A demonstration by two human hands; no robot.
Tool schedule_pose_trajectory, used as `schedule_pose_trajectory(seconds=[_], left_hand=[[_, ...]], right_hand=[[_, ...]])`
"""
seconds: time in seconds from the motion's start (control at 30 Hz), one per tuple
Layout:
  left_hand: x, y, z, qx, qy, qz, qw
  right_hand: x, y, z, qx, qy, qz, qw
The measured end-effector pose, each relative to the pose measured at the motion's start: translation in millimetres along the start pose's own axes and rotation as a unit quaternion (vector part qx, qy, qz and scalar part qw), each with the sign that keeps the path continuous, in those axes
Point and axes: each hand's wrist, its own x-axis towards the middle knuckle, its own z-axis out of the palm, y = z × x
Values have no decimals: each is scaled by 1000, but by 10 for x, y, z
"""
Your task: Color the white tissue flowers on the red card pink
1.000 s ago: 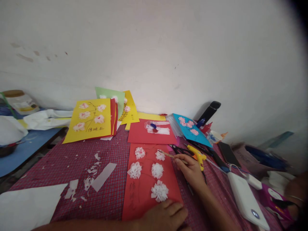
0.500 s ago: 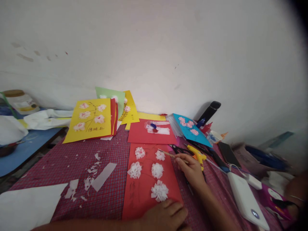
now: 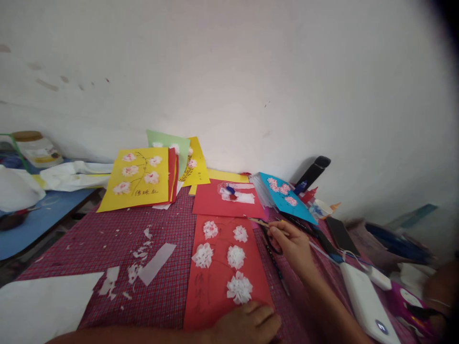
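My right hand (image 3: 296,246) pinches a thin wooden-looking stick (image 3: 267,225) that points left over the top edge of a red card (image 3: 218,306). White crumpled-paper flowers stand on that card, some with pink touches at the upper left; faint branch lines and handwriting also show. Across the card's lower right part lies my left hand (image 3: 247,322), palm down with fingers fairly flat, just below the lowest flower (image 3: 239,287). Just beyond the stick is a second red sheet (image 3: 206,200), bearing blue and red paint dabs (image 3: 230,192) on a whitish patch.
Yellow flower card (image 3: 143,177) and others lean on the wall at left; a blue flower card (image 3: 287,198) is at right. Paper scraps (image 3: 158,263) litter the checked cloth. A black pen (image 3: 276,267), phone (image 3: 342,236) and white power bank (image 3: 369,301) lie rightward. Another person's arm (image 3: 439,286) shows far right.
My right hand has moved the stick up and right, from the upper right flower to the card's top edge. It now covers the yellow glue gun. My left hand stays on the card.
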Motion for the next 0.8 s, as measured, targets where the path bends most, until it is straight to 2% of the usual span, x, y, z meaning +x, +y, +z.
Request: schedule_pose_trajectory(seconds=[0.1, 0.23, 0.37, 0.47, 0.63, 0.8], left_hand=[[33, -22, -4, -16, 11, -19, 1000], [12, -60, 42, -24, 3, 0, 1000], [-16, -69, 105, -15, -5, 26, 1000], [2, -48, 123, -24, -7, 10, 1000], [33, -6, 40, -21, 18, -16, 999], [-33, -20, -145, -15, 8, 22, 1000]], right_hand=[[294, -75, 96, -64, -14, -39, 997], [674, -42, 364, -101, -5, -81, 992], [791, 13, 516, -104, -3, -84, 991], [656, 29, 408, -124, -3, -91, 988], [155, 5, 8, -189, -35, -121, 974], [-323, 22, -180, -229, -81, -175, 954]])
